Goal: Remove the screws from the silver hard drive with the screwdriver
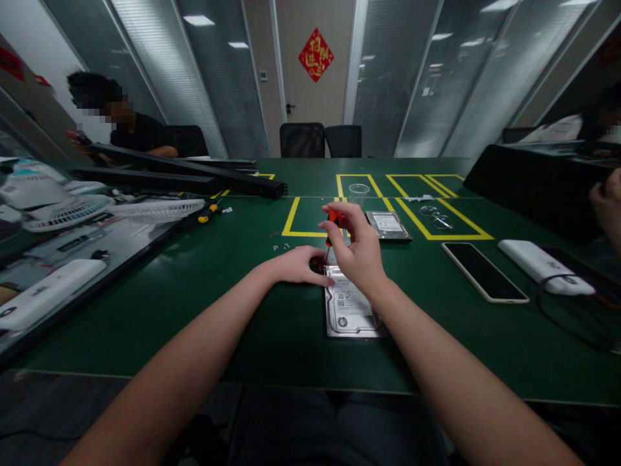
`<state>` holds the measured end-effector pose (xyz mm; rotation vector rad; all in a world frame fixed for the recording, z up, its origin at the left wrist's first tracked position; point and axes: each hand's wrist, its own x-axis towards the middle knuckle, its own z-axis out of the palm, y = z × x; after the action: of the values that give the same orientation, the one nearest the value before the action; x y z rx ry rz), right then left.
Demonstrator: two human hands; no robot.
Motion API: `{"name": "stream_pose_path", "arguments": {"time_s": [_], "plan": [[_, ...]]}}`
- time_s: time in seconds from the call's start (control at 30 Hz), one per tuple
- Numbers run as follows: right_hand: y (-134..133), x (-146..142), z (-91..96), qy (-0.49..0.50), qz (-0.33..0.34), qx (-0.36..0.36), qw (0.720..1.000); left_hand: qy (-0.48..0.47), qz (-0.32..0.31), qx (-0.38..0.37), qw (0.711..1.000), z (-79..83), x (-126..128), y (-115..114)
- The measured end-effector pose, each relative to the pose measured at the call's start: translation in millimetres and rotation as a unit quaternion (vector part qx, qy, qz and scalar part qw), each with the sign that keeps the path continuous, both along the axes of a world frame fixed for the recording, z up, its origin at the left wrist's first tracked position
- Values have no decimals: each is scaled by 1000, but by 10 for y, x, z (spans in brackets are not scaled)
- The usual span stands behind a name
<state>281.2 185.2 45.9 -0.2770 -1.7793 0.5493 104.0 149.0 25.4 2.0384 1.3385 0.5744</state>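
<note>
A silver hard drive (347, 303) with a white label lies flat on the green table in front of me. My right hand (356, 249) pinches the red-and-black handle of a screwdriver (334, 219), which stands upright over the far left corner of the drive. Its tip is hidden behind my fingers. At that same corner my left hand (306, 265) grips the drive, thumb on the top face and the other fingers curled round the far side, close to the screwdriver's shaft. Several tiny screws (281, 246) lie just beyond my left hand.
A second hard drive (388, 225), a clear cup (358, 192) and glasses (436, 218) are farther back. On the right lie a phone (485, 272) and a white power bank (546, 265) with a cable. Fan parts (160, 208), black bars and a yellow-handled screwdriver (207, 213) occupy the left. Other people sit at both sides.
</note>
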Motion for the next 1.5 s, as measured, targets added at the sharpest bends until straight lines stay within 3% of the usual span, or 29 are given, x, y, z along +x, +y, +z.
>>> {"name": "stream_pose_path", "arguments": {"time_s": [0.2,0.57,1.0,1.5], "plan": [[0,14,-21,-7,29,-24,999,23,-4,11,1000,-22,-1,13],[3,14,10,-7,-5,-2,1000,36,-6,14,999,-3,-1,5],[-9,-2,-3,0,18,-23,1000,-6,-7,3,1000,1,-1,-2],[-24,23,5,-15,18,-8,1000,34,-7,9,999,-4,-5,14]]}}
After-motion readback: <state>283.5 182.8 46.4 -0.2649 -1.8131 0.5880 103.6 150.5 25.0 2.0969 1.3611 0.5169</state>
